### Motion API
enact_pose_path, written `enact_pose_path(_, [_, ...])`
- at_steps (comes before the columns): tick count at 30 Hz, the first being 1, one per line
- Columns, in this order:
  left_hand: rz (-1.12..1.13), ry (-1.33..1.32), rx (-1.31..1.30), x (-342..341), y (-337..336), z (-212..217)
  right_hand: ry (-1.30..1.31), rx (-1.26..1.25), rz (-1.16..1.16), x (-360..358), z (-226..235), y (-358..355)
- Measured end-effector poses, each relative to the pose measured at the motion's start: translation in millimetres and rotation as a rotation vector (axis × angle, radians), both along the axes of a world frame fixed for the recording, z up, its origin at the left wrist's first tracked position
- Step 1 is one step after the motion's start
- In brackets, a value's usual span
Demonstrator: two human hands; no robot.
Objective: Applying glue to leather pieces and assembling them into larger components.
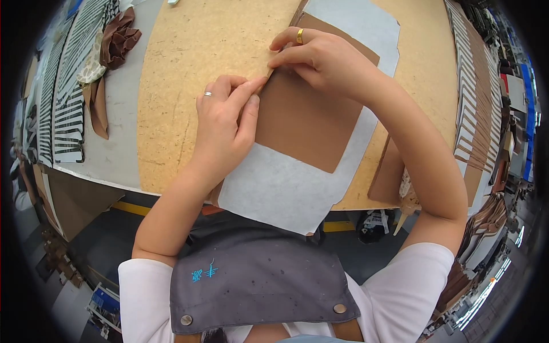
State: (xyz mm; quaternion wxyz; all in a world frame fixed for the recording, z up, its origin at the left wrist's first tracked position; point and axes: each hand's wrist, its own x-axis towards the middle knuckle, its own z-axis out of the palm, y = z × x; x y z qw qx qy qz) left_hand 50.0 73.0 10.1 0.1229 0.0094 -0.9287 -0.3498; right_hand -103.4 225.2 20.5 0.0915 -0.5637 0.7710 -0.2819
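A brown rectangular panel point(309, 128) lies on a larger white sheet point(274, 183) in front of me; whether it is leather or board I cannot tell. Fingers of my left hand point(229, 117) pinch the panel's left edge, thumb pressed along it. Just beyond, my right hand point(329, 60) pinches the same edge, its fingertips close to the left ones. A narrow light edge or fold shows between the two hands. Its exact form is hidden by the fingers. The white sheet reaches past the table's front edge at its lower corner.
Beneath it all is a tan work board point(189, 114). Black-and-white striped pieces point(68, 126) and crumpled brown scraps point(120, 37) lie at left. Near my right forearm are a brown piece point(386, 174) and a bottle with a pointed nozzle point(405, 214). Striped strips point(466, 103) line the right side.
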Motion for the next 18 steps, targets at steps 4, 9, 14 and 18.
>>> enact_pose_path(4, [-0.012, 0.027, -0.034, 0.2, 0.0, -1.7, 0.016, -0.017, -0.003, 1.4, -1.1, 0.1])
enact_pose_path(9, [-0.029, 0.017, -0.142, 0.3, 1.1, 1.2, 0.079, -0.009, 0.01, 2.5, -2.4, 0.5])
enact_pose_path(14, [-0.027, 0.014, -0.047, 2.8, -3.2, 2.7, 0.093, -0.007, 0.016, 3.0, -0.7, 0.4])
enact_pose_path(18, [-0.034, 0.003, 0.025, 8.5, -5.0, 5.7, 0.091, 0.017, 0.007, 2.9, -0.7, 0.8])
